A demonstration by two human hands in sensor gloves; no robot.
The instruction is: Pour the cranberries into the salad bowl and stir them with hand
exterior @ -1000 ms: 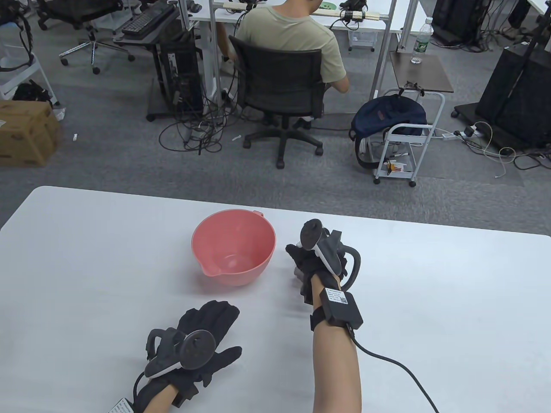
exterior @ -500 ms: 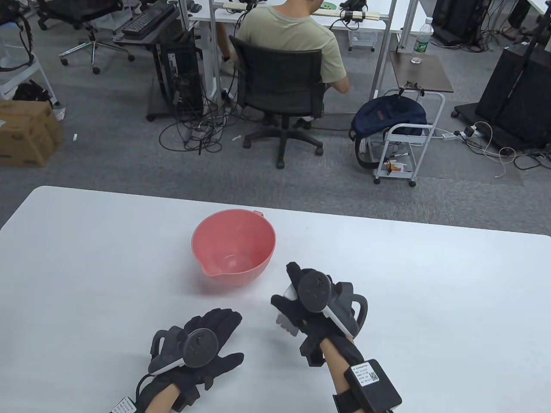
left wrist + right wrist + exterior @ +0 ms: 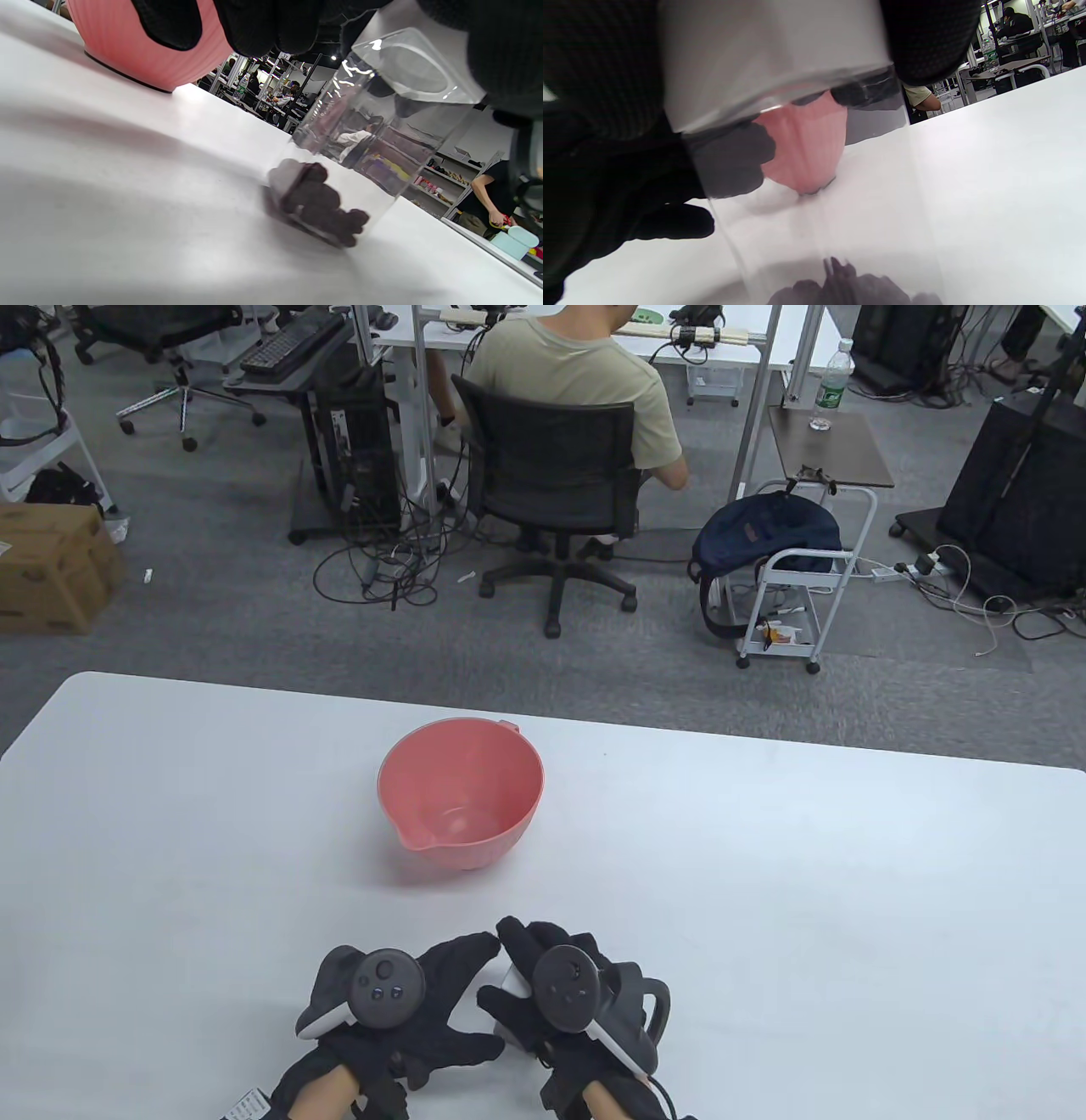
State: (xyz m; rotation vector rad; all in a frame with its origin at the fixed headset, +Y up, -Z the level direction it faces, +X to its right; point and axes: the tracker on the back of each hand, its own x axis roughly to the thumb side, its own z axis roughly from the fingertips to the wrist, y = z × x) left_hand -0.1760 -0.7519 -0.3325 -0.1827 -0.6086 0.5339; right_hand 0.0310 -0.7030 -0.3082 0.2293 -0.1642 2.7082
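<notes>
The pink salad bowl [image 3: 461, 780] stands mid-table with nothing visible inside. At the near edge, my right hand [image 3: 519, 960] grips a clear jar [image 3: 511, 982] by its white-lidded top. The jar [image 3: 373, 140] is tilted over the table, with dark cranberries [image 3: 324, 203] heaped at its bottom. The cranberries [image 3: 848, 286] also show at the bottom of the right wrist view. My left hand [image 3: 451, 984] lies beside it, fingers stretched out, their tips reaching the jar and the right hand. In the right wrist view, the bowl [image 3: 806, 148] shows through the jar's wall.
The white table [image 3: 848, 899] spreads wide on all sides of the bowl. Beyond its far edge, a person [image 3: 577, 381] sits on an office chair among desks. A small wheeled cart [image 3: 797, 594] stands there too.
My right hand has carried the jar from beside the bowl back to the near edge, next to my left hand. The left hand has shifted slightly right towards it.
</notes>
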